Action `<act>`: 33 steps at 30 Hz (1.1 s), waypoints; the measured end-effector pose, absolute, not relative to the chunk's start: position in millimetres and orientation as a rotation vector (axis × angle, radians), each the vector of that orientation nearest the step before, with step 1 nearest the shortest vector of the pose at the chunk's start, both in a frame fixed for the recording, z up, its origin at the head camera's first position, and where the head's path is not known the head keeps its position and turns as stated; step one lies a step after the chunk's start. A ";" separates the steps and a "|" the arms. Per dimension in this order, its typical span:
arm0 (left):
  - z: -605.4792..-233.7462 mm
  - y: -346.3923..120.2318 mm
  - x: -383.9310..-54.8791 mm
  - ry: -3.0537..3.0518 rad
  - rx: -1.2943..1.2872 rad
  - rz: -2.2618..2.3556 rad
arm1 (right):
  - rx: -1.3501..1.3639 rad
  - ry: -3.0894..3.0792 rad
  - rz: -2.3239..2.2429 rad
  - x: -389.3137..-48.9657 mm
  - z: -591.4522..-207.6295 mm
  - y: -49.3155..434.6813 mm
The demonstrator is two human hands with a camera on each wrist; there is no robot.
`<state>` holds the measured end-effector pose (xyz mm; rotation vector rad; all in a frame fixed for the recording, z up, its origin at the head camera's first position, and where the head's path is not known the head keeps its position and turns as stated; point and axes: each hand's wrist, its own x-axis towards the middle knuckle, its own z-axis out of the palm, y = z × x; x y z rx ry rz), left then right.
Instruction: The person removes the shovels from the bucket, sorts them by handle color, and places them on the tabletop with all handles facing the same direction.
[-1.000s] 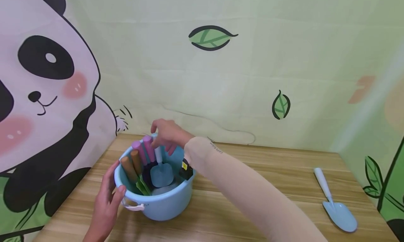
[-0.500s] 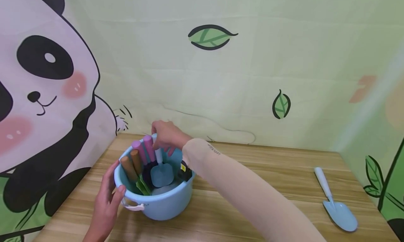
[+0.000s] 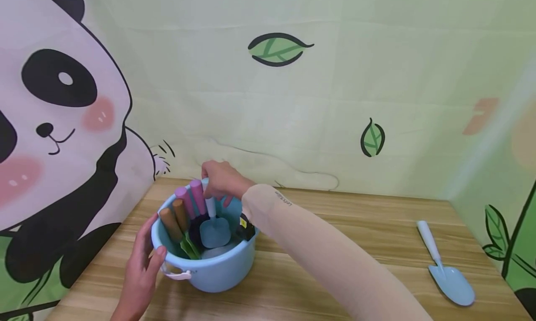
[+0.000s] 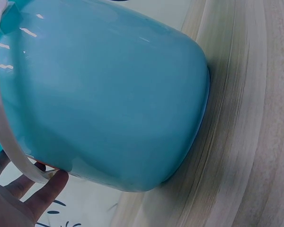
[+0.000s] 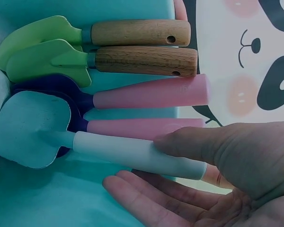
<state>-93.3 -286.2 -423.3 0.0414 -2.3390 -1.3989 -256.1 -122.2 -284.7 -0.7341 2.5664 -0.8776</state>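
Observation:
A light blue bucket (image 3: 222, 274) stands on the wooden table. My left hand (image 3: 140, 270) holds its left rim, thumb at the front edge; in the left wrist view the fingertips (image 4: 54, 187) are beside the white bail handle (image 4: 9, 137). Inside lean two green trowels (image 5: 47, 61) with wooden handles, two dark blue ones with pink handles (image 5: 151, 92), and a light blue trowel (image 5: 31, 130) with a pale handle. My right hand (image 3: 224, 179) reaches over the bucket and pinches that pale handle between thumb and index finger, its other fingers extended below.
Another light blue trowel (image 3: 452, 284) lies on the table (image 3: 335, 246) at the right. Something grey and rounded (image 3: 218, 251) sits low in the bucket. A small black device (image 3: 247, 228) shows under the right wrist. Behind is a printed cloth wall (image 3: 293, 125) with a panda.
My right hand's fingers have drawn in onto the pale trowel handle, and the forearm has shifted slightly left. The left hand and bucket have stayed put.

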 end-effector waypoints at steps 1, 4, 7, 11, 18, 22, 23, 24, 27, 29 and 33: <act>-423.3 -286.3 -93.1 -2.336 0.039 -1.403 | -0.738 2.565 -0.877 -255.9 -284.6 -121.8; -424.2 -286.6 -92.8 -2.331 0.033 -1.408 | -0.751 2.564 -0.868 -255.9 -284.4 -119.5; -425.1 -286.5 -92.8 -2.327 0.030 -1.412 | -0.760 2.563 -0.861 -255.5 -282.5 -115.0; -425.8 -286.7 -93.3 -2.322 0.027 -1.407 | -0.778 2.563 -0.876 -255.0 -276.6 -108.1; -427.0 -286.9 -94.1 -2.308 0.010 -1.394 | -0.820 2.549 -0.939 -254.6 -261.4 -96.4; -428.0 -287.5 -94.0 -2.299 0.004 -1.379 | -0.849 2.547 -0.949 -254.4 -251.2 -91.8; -428.2 -287.6 -94.0 -2.295 0.000 -1.379 | -0.854 2.550 -0.947 -254.5 -248.5 -90.7; -428.3 -287.6 -94.0 -2.294 -0.002 -1.378 | -0.858 2.551 -0.950 -254.3 -245.6 -89.3; -428.3 -287.9 -94.5 -2.293 -0.004 -1.372 | -0.876 2.559 -0.966 -254.5 -237.0 -85.1; -428.2 -287.4 -94.2 -2.298 0.003 -1.371 | -0.894 2.567 -0.977 -255.0 -231.8 -81.4; -428.1 -286.8 -93.9 -2.305 0.013 -1.371 | -0.947 2.570 -1.009 -257.0 -221.6 -72.9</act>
